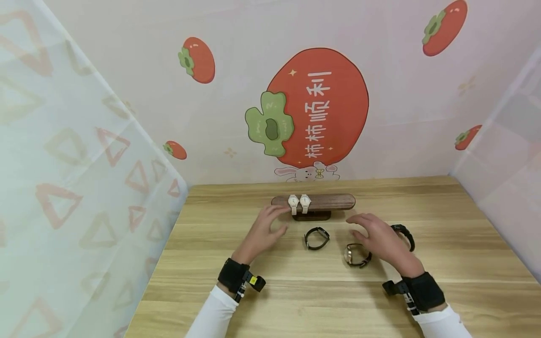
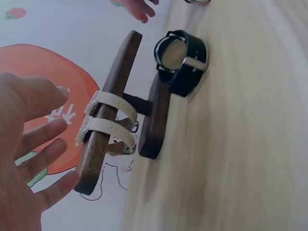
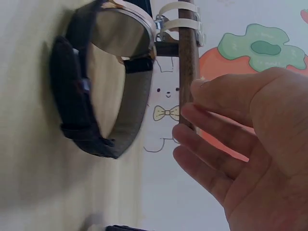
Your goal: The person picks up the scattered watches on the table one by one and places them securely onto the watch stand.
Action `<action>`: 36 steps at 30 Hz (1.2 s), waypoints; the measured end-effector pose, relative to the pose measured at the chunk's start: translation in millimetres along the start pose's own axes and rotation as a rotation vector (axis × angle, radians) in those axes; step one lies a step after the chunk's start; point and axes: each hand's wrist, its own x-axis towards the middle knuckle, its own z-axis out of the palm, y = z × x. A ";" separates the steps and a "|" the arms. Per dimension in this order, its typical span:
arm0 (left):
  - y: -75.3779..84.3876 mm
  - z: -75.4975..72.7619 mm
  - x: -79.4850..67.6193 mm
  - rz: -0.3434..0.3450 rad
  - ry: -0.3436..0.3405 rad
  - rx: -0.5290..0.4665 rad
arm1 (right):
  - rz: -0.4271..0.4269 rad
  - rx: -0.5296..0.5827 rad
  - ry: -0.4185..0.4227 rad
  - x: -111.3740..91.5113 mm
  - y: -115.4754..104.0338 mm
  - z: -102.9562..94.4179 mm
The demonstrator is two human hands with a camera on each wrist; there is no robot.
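Note:
My left hand [image 1: 263,231] hovers by the left end of a dark wooden watch stand [image 1: 331,202], fingers loosely spread and holding nothing. Two white-strapped watches [image 1: 293,202] are looped side by side round the stand's bar, close to those fingertips. A black-strapped watch [image 1: 323,232] lies on its side between the hands, in front of the stand. My right hand [image 1: 382,238] is above the table with relaxed fingers and nothing in its grasp. Just beside and below it is a watch with a gold case [image 1: 348,255] and dark strap [image 3: 72,91].
Another black watch [image 1: 406,233] lies to the right, partly hidden behind the right hand. The wood-grain table [image 1: 296,305] meets a printed back wall [image 1: 228,117] behind the stand, with side walls at left and right.

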 end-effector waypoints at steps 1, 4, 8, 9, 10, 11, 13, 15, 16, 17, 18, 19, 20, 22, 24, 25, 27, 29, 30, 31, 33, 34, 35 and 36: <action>0.7 1.8 -1.8 -0.008 -0.007 -0.014 | -0.003 0.002 -0.003 -0.9 -0.4 1.1; 2.3 8.3 -6.8 -0.006 -0.018 -0.040 | -0.022 0.002 0.001 -3.7 -0.2 6.5; 3.6 16.4 -12.9 0.017 -0.023 -0.071 | -0.069 0.004 0.017 -7.2 1.9 14.6; 3.7 18.4 -14.6 0.019 -0.024 -0.083 | -0.079 0.007 0.017 -7.9 2.2 16.1; 3.6 20.5 -16.4 0.015 -0.027 -0.095 | -0.085 0.012 0.014 -8.7 2.4 17.3; 3.4 22.7 -18.0 0.009 -0.031 -0.107 | -0.089 0.019 0.008 -9.5 2.5 18.0; 3.2 27.5 -20.9 0.001 -0.039 -0.126 | -0.089 0.023 -0.007 -11.0 3.3 19.2; 3.4 32.1 -23.0 -0.009 -0.045 -0.146 | -0.077 0.022 -0.030 -12.7 3.7 19.8; 3.7 34.2 -23.8 -0.016 -0.045 -0.151 | -0.074 0.024 -0.038 -13.1 3.9 19.8; 4.4 36.2 -24.3 -0.022 -0.042 -0.160 | -0.071 0.022 -0.045 -13.6 4.0 19.9; 4.9 38.0 -24.7 -0.029 -0.037 -0.170 | -0.069 0.020 -0.051 -14.0 4.4 20.2; 5.3 39.8 -24.9 -0.035 -0.031 -0.182 | -0.072 0.019 -0.054 -14.0 4.7 20.4; 6.0 41.2 -24.8 -0.040 -0.024 -0.196 | -0.074 0.019 -0.059 -13.9 4.8 20.6; 7.2 43.9 -24.6 -0.055 -0.017 -0.215 | -0.076 0.020 -0.065 -14.1 5.7 21.5; 7.7 46.3 -24.2 -0.064 -0.017 -0.230 | -0.081 0.019 -0.071 -14.3 6.5 22.5; 8.0 47.5 -24.0 -0.067 -0.017 -0.231 | -0.084 0.019 -0.069 -14.3 6.9 23.1; 8.3 49.8 -23.8 -0.073 -0.018 -0.232 | -0.083 0.024 -0.068 -14.7 7.5 23.9; 8.6 52.2 -23.8 -0.074 -0.021 -0.230 | -0.089 0.032 -0.062 -14.1 8.4 24.6; 8.4 53.7 -23.8 -0.071 -0.020 -0.226 | -0.090 0.037 -0.062 -13.7 9.0 24.9; 8.7 54.9 -23.7 -0.072 -0.024 -0.225 | -0.088 0.042 -0.063 -13.3 9.7 25.2; 9.8 56.9 -23.8 -0.078 -0.033 -0.228 | -0.084 0.048 -0.067 -12.5 10.7 26.0; 10.3 57.8 -23.8 -0.082 -0.039 -0.229 | -0.081 0.051 -0.070 -12.0 11.2 26.4; 11.0 58.5 -24.0 -0.086 -0.042 -0.231 | -0.079 0.053 -0.074 -11.7 11.5 26.7; 11.7 59.0 -24.1 -0.092 -0.044 -0.234 | -0.071 0.055 -0.075 -11.3 11.7 27.4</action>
